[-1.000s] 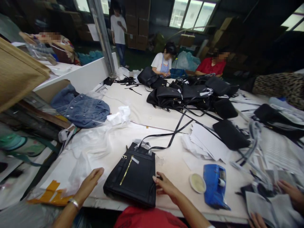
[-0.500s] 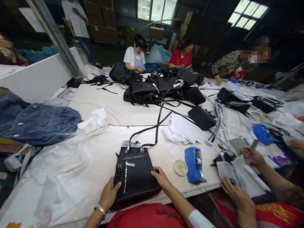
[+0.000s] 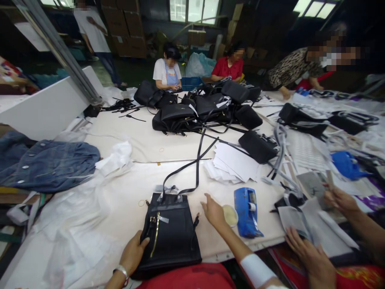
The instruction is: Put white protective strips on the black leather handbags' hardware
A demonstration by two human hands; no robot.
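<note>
A black handbag [image 3: 173, 235] with a gold zip lies flat at the table's near edge, its long strap [image 3: 195, 170] running away from me. My left hand [image 3: 134, 253] grips the bag's left side with the thumb on top. My right hand [image 3: 213, 209] hovers just right of the bag with fingers spread and nothing in it. It is close to a small round dish [image 3: 231, 215] and a blue tape dispenser [image 3: 246, 210].
A stack of white paper [image 3: 234, 162] lies beyond the dispenser. Several black bags [image 3: 192, 112] are piled mid-table. Crumpled white wrapping [image 3: 87, 216] and a denim jacket [image 3: 48, 164] lie at left. A neighbour's hands [image 3: 303, 251] handle papers at right. Other people sit at the far end.
My right hand has lifted off the bag's right edge and moved right towards the dish. My left hand has stayed on the bag's left side.
</note>
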